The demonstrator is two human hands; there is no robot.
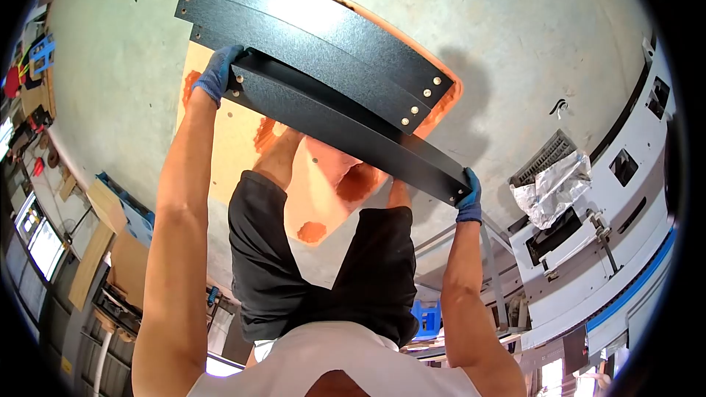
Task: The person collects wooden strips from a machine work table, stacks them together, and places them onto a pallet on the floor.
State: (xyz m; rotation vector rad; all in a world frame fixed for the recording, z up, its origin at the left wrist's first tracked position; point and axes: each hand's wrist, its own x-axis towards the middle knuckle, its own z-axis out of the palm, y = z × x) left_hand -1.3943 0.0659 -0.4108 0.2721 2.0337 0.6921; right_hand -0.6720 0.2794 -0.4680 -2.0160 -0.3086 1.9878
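A long, narrow black panel (346, 129) runs slantwise between my hands, with small round metal fittings near both ends. My left hand (220, 72), in a blue glove, is closed around its left end. At its lower right end my right hand (471, 197), also gloved in blue, grips the edge, with the fingers partly hidden behind the panel. Just beyond it lies a stack of similar black panels (301, 26), some with metal fittings at the right end and holes at the left. The held panel is raised in front of the stack, overlapping its near edge in view.
Beneath the stack is an orange and tan pallet-like base (243, 154) with ragged holes; my legs are by it. On the right stands a long pale machine frame (544, 279), with a grey crate (546, 156) and crumpled silvery sheeting (555, 187). Boards (92, 265) lean at left.
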